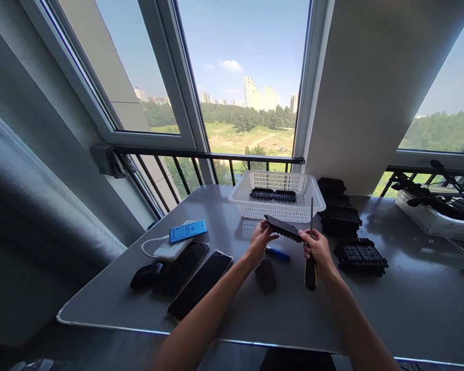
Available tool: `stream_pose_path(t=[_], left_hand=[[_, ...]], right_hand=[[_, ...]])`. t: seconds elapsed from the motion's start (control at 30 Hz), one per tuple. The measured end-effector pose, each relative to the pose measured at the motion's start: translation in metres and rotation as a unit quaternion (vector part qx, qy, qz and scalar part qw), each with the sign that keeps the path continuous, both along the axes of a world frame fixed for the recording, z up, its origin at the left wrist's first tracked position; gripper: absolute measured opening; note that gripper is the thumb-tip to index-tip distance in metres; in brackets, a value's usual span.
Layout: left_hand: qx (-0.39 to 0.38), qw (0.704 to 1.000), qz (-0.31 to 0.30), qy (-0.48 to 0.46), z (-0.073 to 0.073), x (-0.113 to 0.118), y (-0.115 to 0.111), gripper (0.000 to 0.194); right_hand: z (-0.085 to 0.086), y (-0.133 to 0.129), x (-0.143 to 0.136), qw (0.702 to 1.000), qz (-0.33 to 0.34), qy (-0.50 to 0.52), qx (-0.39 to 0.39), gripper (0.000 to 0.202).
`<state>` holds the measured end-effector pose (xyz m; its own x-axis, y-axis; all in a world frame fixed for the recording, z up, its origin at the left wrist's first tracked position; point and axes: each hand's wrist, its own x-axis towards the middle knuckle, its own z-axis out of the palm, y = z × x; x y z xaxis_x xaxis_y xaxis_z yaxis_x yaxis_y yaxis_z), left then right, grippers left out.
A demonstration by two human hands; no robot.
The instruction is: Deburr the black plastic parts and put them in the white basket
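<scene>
Between my two hands a black plastic part (284,228) is held tilted above the table, in front of the white basket. My left hand (261,240) grips its left end, fingers closed on it. My right hand (317,250) pinches the right end between thumb and fingers and also holds a screwdriver (310,274), its shaft pointing up and its black and yellow handle hanging below the palm. Below the part, a blue pen-like object (277,253) and a dark rounded object (266,276) lie on the table.
The white basket (239,198) contains black parts (272,195). Stacked black parts (338,214) and another black part (361,256) are at the right. Phones (201,283), a blue-screened phone (187,231) and a mouse (147,275) lie left. Another basket (429,221) stands far right.
</scene>
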<state>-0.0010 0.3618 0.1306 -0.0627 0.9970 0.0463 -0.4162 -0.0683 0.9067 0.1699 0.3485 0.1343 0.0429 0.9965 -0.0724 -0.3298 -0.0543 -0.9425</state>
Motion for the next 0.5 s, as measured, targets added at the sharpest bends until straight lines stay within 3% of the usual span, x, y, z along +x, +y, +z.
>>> stream_pose_path(t=[0.2,0.3,0.5], left_hand=[[-0.061,0.992,-0.078,-0.072,0.0047,-0.0065,-0.0023,0.025],[-0.062,0.99,-0.091,-0.087,0.0084,-0.0088,-0.0039,0.033],[-0.054,0.998,-0.017,-0.027,0.0087,-0.0035,-0.0038,0.04]], right_hand=[[0.0021,0.0002,0.0032,0.995,-0.058,-0.06,0.061,0.045],[0.0026,-0.0003,0.0041,0.99,-0.061,-0.1,0.077,0.045],[0.0021,-0.0048,0.005,0.971,-0.076,-0.2,0.107,0.045]])
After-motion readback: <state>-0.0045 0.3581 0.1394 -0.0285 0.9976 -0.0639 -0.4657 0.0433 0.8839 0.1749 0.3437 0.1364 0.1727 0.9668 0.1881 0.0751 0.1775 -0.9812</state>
